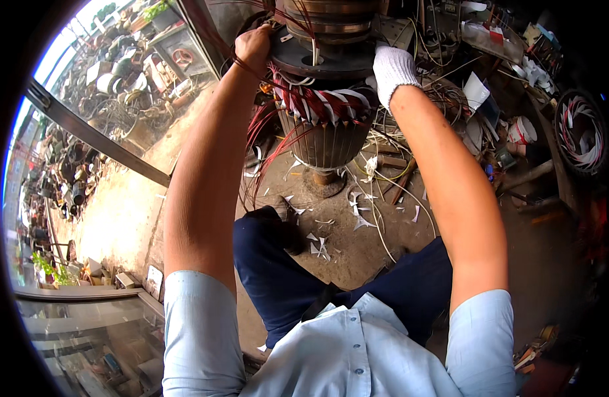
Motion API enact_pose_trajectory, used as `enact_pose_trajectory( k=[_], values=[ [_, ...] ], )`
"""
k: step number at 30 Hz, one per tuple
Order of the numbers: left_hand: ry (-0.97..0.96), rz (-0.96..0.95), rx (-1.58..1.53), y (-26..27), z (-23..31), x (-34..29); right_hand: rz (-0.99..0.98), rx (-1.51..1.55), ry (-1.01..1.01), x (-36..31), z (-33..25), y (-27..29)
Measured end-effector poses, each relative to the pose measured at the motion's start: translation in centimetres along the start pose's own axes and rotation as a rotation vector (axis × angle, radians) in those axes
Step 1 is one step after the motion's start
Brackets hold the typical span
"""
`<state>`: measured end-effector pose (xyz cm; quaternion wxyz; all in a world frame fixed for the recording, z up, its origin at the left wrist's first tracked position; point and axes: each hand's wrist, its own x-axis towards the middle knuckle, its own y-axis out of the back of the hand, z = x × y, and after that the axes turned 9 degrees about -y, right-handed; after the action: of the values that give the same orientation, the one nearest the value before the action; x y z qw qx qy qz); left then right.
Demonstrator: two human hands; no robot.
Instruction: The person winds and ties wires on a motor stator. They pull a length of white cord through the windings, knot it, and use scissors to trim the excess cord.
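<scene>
A motor rotor stands upright in front of me, ribbed metal below and bound with red and white windings higher up. Above the windings sits a flat black disc, and copper-coloured slip rings rise from it. My bare left hand is closed at the disc's left side; what its fingers hold is hidden. Loose red wires hang by the left wrist. My right hand, in a white knitted glove, grips the disc's right edge, with its fingers partly out of sight.
White scraps and pale loose cords litter the floor around the rotor. On the right are a white bucket and a wound ring. A metal-framed glass door stands left, with heaped machine parts beyond it.
</scene>
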<state>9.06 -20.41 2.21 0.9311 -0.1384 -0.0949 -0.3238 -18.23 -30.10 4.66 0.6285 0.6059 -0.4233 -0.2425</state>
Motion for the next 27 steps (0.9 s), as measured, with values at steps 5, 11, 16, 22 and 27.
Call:
enact_pose_trajectory(
  k=[5,11,16,22,27],
  values=[
    [-0.079,0.055,0.111,4.2,2.9,-8.9,-0.372,1.396,-0.44,-2.3,0.4,2.7],
    [-0.265,0.149,0.22,10.2,2.1,-21.5,0.163,1.262,-0.138,-11.6,8.2,4.0],
    [-0.548,0.111,0.443,12.1,-1.1,-29.7,0.447,0.85,-0.12,-20.1,17.6,-1.7],
    [-0.968,-0.154,0.874,5.7,0.5,-35.0,0.304,0.309,-0.359,-29.8,28.8,-9.7],
    [-0.664,-0.782,0.981,3.0,-5.4,-37.6,0.2,0.148,-0.361,-35.0,28.3,-12.9]
  ],
)
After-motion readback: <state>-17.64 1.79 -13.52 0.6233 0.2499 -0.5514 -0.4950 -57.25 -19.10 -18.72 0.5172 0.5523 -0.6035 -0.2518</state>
